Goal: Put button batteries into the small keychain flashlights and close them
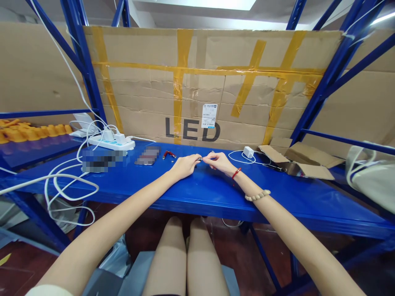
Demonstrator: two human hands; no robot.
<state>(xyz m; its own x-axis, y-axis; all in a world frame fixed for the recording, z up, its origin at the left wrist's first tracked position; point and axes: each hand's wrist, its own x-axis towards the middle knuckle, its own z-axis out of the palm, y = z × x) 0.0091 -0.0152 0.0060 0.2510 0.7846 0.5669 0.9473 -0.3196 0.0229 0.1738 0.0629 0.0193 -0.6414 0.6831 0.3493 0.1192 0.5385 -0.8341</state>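
Observation:
Above the blue table (148, 181), my left hand (186, 166) and my right hand (219, 162) meet fingertip to fingertip near the middle. Between them is a small dark, shiny piece (200, 159), pinched from both sides; it is too small to name. Left of my left hand lies a red-handled folding tool (169, 154), partly spread in a V, with a tiny bit of metal beside it. A dark object, mostly hidden, shows just behind my right fingers.
A white power strip (111, 142) with looping white cables stands at the left, near blurred-out items. At the right are a white charger (248, 152) with its cord and an opened cardboard box (300, 162). A tall taped cardboard sheet (148, 98) closes off the back.

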